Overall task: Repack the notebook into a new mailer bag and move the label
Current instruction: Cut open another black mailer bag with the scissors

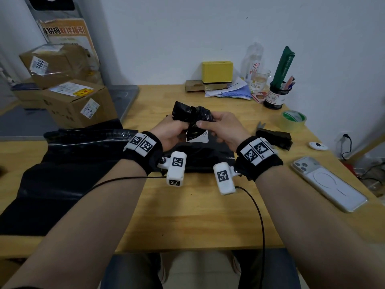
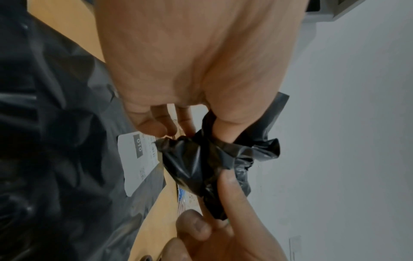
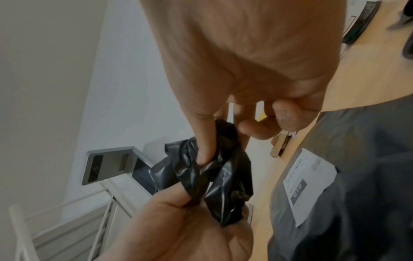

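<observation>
Both hands hold one crumpled wad of black plastic (image 1: 192, 114) just above the table's middle. My left hand (image 1: 177, 128) grips its left end and my right hand (image 1: 208, 123) pinches its right end between thumb and fingers. In the left wrist view the wad (image 2: 201, 162) is twisted around my thumb. The right wrist view shows my thumb pressed into the wad (image 3: 214, 173). Under the hands lies a flat black mailer bag (image 1: 204, 157) with a white label (image 1: 198, 138) stuck on top; the label (image 2: 138, 162) reads "010" and is also seen from the right (image 3: 310, 185). No notebook is visible.
Loose black bags (image 1: 62, 163) spread over the table's left side. To the right lie a black plastic scrap (image 1: 275, 138), scissors (image 1: 261, 125), a green tape roll (image 1: 293, 120) and a phone (image 1: 329, 182). A yellow box (image 1: 216, 71), bottle and pen cup stand at the back; cardboard boxes (image 1: 73, 101) sit left.
</observation>
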Tool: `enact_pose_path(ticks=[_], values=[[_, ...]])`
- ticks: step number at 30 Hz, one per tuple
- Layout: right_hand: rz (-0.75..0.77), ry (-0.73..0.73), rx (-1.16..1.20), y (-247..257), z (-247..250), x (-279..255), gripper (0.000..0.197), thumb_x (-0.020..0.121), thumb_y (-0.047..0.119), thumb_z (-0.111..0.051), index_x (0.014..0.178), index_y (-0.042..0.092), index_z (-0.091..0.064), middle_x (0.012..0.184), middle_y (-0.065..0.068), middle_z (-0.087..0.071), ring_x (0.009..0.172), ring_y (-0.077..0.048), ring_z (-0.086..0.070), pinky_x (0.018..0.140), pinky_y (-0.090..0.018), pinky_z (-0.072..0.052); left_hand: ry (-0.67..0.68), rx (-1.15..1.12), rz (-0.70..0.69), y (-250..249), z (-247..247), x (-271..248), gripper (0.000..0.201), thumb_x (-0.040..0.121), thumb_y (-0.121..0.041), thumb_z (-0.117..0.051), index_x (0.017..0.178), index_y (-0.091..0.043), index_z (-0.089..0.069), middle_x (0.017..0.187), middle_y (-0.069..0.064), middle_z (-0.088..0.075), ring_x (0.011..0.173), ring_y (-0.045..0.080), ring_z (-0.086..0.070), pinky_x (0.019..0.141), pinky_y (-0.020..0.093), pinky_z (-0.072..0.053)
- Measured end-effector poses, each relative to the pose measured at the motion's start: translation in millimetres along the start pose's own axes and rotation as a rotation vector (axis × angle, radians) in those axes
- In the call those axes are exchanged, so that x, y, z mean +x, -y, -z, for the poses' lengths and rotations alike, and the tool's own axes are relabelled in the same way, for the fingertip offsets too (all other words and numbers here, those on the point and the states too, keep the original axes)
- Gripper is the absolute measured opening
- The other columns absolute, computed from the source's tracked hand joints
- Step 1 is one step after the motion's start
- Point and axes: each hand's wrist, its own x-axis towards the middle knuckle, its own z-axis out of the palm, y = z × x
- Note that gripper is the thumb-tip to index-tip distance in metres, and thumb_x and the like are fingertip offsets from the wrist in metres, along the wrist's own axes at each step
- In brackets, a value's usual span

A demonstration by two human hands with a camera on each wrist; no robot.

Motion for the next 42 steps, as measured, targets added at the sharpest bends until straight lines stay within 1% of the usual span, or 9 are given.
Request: enact_pose_path(ticks=[2, 6, 11, 16, 20, 25, 30, 37, 42], values=[[-0.034, -0.008, 0.024, 0, 2, 1, 0.01, 0.087, 0.019, -0.079, 0.096, 0.021, -0.075, 0.066, 0.008, -0.066, 0.052, -0.009, -0.041, 0.048, -0.027, -0.023, -0.003, -0.018, -0.024, 3, -1, 0, 0.032, 0.09, 0.006, -0.057, 0.12, -0.002, -0.064, 0.114, 0.021, -0.07, 0.108, 0.039, -0.066, 0.093, 0.049, -0.054], [-0.134, -0.049, 0.166, -3, 8, 5, 0.012, 0.093, 0.011, -0.071, 0.104, 0.017, -0.071, 0.074, 0.002, -0.063, 0.048, -0.008, -0.04, 0.045, -0.024, -0.025, -0.004, -0.165, 0.034, -1, -1, -5, 0.005, 0.092, -0.017, -0.064, 0.097, -0.015, -0.066, 0.088, 0.004, -0.073, 0.088, 0.024, -0.064, 0.076, 0.034, -0.049], [-0.176, -0.08, 0.258, -8, 17, 6, 0.02, 0.098, 0.001, -0.057, 0.105, 0.018, -0.066, 0.074, 0.0, -0.054, 0.043, -0.009, -0.029, 0.041, -0.023, -0.019, 0.085, -0.37, 0.251, -5, 7, -1, 0.04, 0.096, -0.055, -0.05, 0.089, -0.017, -0.06, 0.088, 0.004, -0.067, 0.079, 0.023, -0.063, 0.073, 0.032, -0.05], [-0.091, -0.14, 0.073, -5, 15, 3, 0.019, 0.096, 0.004, -0.062, 0.101, 0.02, -0.071, 0.067, 0.0, -0.053, 0.036, -0.007, -0.029, 0.037, -0.02, -0.02, 0.086, -0.199, 0.223, 1, -4, -3, 0.027, 0.093, -0.04, -0.065, 0.101, -0.014, -0.063, 0.09, 0.006, -0.068, 0.068, 0.014, -0.065, 0.065, 0.023, -0.055], [0.011, -0.291, -0.011, -7, 18, 7, 0.018, 0.089, 0.01, -0.074, 0.1, 0.013, -0.06, 0.065, 0.001, -0.053, 0.03, 0.003, -0.042, 0.032, -0.013, -0.028, 0.114, -0.171, 0.157, 5, -10, -5, 0.015, 0.094, -0.022, -0.066, 0.107, -0.015, -0.064, 0.106, 0.01, -0.074, 0.09, 0.02, -0.074, 0.067, 0.021, -0.055], [0.098, -0.369, -0.18, -12, 13, 14, 0.035, 0.077, 0.013, -0.081, 0.071, 0.02, -0.048, 0.077, -0.007, -0.061, 0.066, -0.022, -0.06, 0.061, -0.033, -0.05, 0.07, -0.033, 0.141, 10, -18, -4, 0.037, 0.089, -0.028, -0.073, 0.122, -0.014, -0.065, 0.102, 0.005, -0.075, 0.092, 0.021, -0.072, 0.067, 0.025, -0.051], [0.104, -0.318, -0.152, -17, 16, 15, 0.041, 0.076, 0.01, -0.084, 0.061, 0.021, -0.048, 0.062, 0.0, -0.054, 0.052, -0.013, -0.05, 0.053, -0.026, -0.043, 0.007, 0.007, 0.13, 6, -27, -2, 0.042, 0.077, -0.042, -0.083, 0.107, -0.014, -0.073, 0.094, 0.001, -0.077, 0.086, 0.017, -0.071, 0.069, 0.026, -0.052], [0.1, -0.133, -0.05, -8, 23, 2, 0.016, 0.079, -0.003, -0.08, 0.085, 0.001, -0.066, 0.065, 0.0, -0.057, 0.042, 0.006, -0.051, 0.045, -0.008, -0.038, -0.121, -0.066, 0.097, -2, -46, 14, 0.036, 0.072, -0.032, -0.088, 0.097, -0.013, -0.07, 0.095, 0.006, -0.073, 0.091, 0.02, -0.068, 0.072, 0.03, -0.056], [0.038, -0.122, -0.053, -8, 46, 3, 0.011, 0.091, 0.003, -0.072, 0.101, 0.003, -0.07, 0.077, -0.005, -0.067, 0.048, 0.003, -0.059, 0.047, -0.011, -0.04, -0.028, -0.02, 0.137, 1, -48, 18, 0.044, 0.075, -0.031, -0.086, 0.113, -0.013, -0.07, 0.104, 0.005, -0.075, 0.095, 0.02, -0.07, 0.071, 0.03, -0.056]])
